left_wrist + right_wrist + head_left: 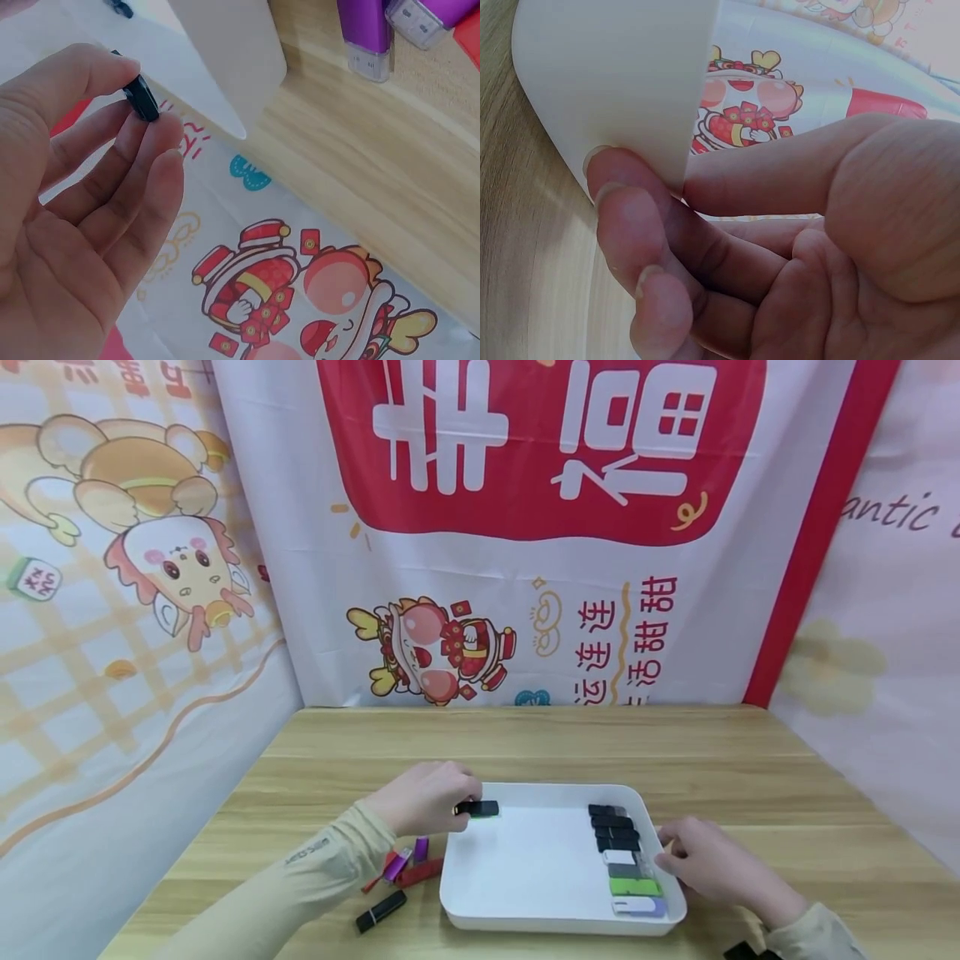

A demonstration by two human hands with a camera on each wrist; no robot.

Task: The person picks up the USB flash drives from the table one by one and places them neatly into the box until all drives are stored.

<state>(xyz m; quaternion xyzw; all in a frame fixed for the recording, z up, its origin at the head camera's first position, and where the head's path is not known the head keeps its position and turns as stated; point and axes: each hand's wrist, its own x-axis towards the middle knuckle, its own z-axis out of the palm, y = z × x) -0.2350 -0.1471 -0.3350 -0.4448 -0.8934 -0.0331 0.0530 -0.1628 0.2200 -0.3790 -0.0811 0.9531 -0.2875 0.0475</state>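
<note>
In the head view, my left hand pinches a black USB flash drive at the far left corner of a white tray. The left wrist view shows that drive between thumb and fingertips. My right hand grips the tray's right wall, thumb over the rim and fingers outside. Along the tray's right side lies a column of flash drives: several black ones, a white one, a grey one, a green one and a white-and-purple one.
Left of the tray, purple flash drives and a red one lie heaped on the wooden table. A black drive lies nearer the front. Dark objects show by the right sleeve. Printed cloths hang behind and beside the table.
</note>
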